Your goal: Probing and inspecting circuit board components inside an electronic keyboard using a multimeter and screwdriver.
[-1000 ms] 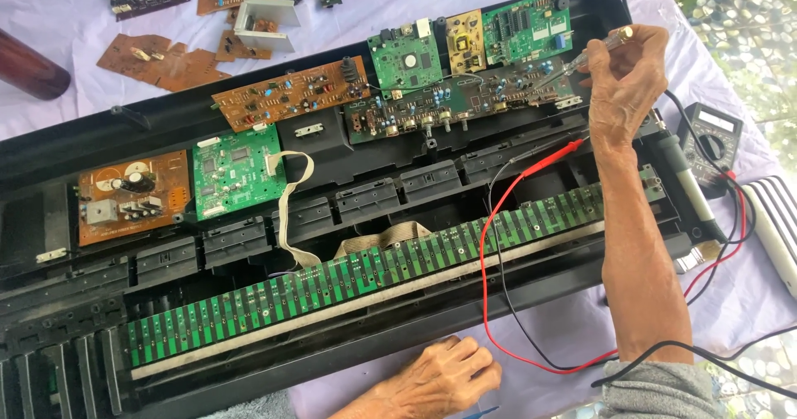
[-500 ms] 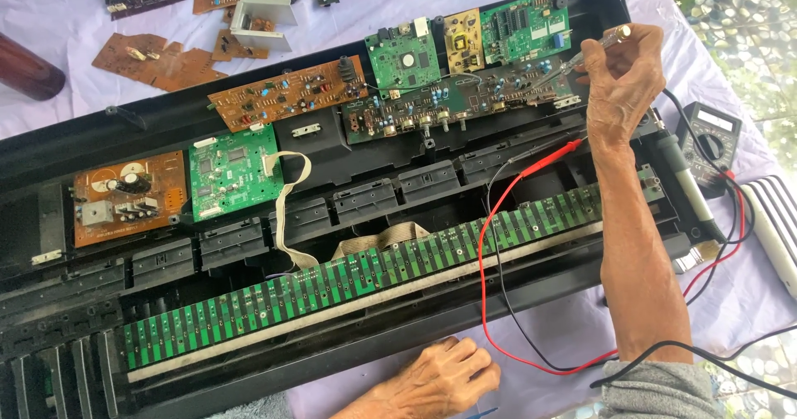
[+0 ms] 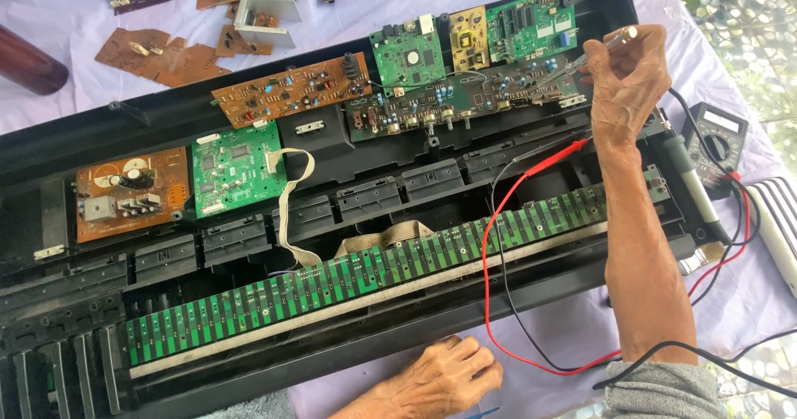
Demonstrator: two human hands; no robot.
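Observation:
An opened black electronic keyboard case [image 3: 100,137] lies across the table with several circuit boards inside. My right hand [image 3: 624,87] is at the far right end, gripping a thin clear-handled screwdriver [image 3: 610,43] whose tip points at the long dark board [image 3: 465,104]. My left hand [image 3: 440,379] rests on the purple cloth at the case's front edge, fingers curled, something blue just under it. A long green key-contact strip [image 3: 365,274] runs along the front. A red probe [image 3: 556,155] lies on the case below my right hand.
A black multimeter [image 3: 716,135] with red and black leads sits at the right. A soldering iron [image 3: 693,191] lies beside it. Loose brown boards [image 3: 162,54] and a white part [image 3: 266,12] lie at the back left, near a dark red bottle [image 3: 29,60].
The right hand with the screwdriver has shifted very slightly over the boards; the left hand stays put.

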